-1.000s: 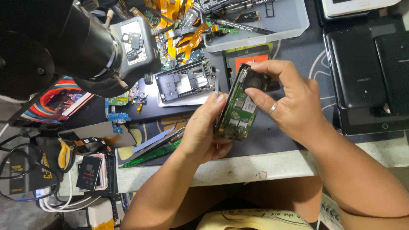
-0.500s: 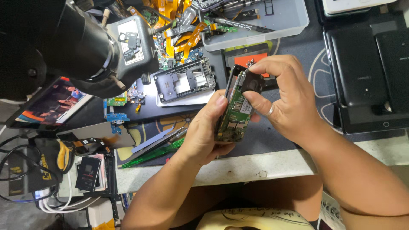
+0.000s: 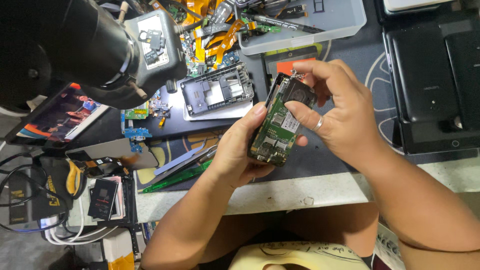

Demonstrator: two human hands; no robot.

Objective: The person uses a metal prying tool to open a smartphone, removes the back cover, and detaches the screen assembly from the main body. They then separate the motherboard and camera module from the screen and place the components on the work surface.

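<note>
**Cluttered repair bench: opened phone in hand**

Dark work mat (image 3: 345, 60), parts tray (image 3: 345, 22), grey phone frame (image 3: 217, 90). Opened phone (image 3: 277, 125) held above the bench edge, long axis tilted up-right. Left hand (image 3: 237, 150) grips its lower end; right hand (image 3: 340, 115) pinches the top.

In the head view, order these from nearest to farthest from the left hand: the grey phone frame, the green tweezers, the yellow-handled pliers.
From the left hand:
1. Green tweezers, just to its left on the mat.
2. Grey phone frame, above it, farther back on the desk.
3. Yellow-handled pliers, far left, off the mat.
The first two are fairly close.
</note>
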